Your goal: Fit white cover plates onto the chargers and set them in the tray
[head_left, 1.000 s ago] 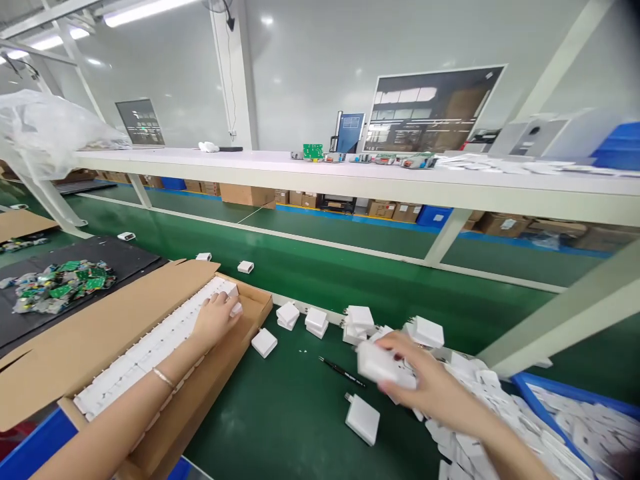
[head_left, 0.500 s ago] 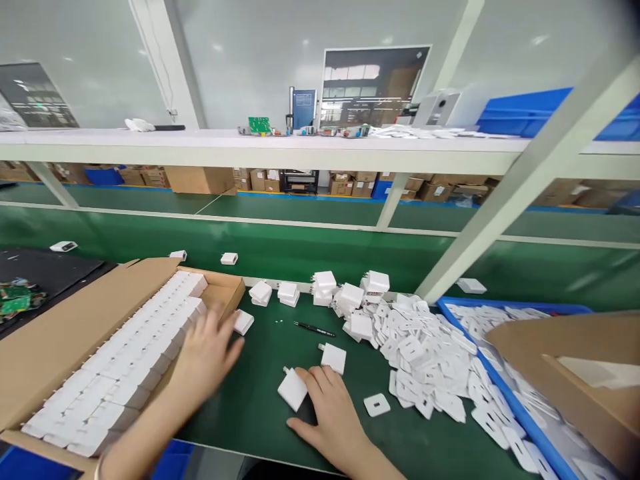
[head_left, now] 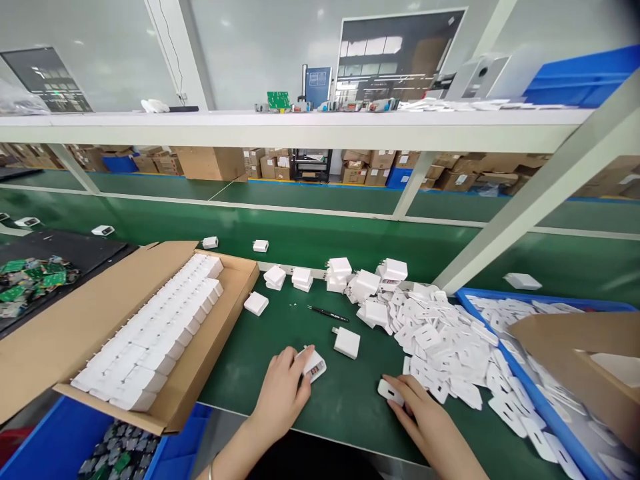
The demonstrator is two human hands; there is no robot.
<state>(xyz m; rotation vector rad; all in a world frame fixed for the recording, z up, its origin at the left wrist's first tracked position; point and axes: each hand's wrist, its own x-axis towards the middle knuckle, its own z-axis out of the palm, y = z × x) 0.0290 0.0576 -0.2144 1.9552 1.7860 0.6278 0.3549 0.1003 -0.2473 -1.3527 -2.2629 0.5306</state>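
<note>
My left hand [head_left: 284, 387] is closed on a white charger housing [head_left: 315, 365] at the front middle of the green table; the housing's open end faces right and shows parts inside. My right hand [head_left: 419, 408] pinches a flat white cover plate [head_left: 390, 392] with a small slot, at the table's surface. Between and beyond the hands lies another white charger [head_left: 347, 343], its prongs pointing left. A black pen [head_left: 329, 313] rests behind it. To the right of the pen spreads a heap of loose white cover plates [head_left: 440, 340].
On the left, a cardboard box [head_left: 235, 300] holds rows of white chargers. A blue tray [head_left: 525, 380] of cover plates stands at the right, with cardboard over it. Several chargers [head_left: 365, 285] line the back. A slanted white post [head_left: 540, 187] rises at the right.
My left hand has come from the cardboard box to the charger housing, which now shows its open end. My right hand has left that charger, moved right and grasped the cover plate.
</note>
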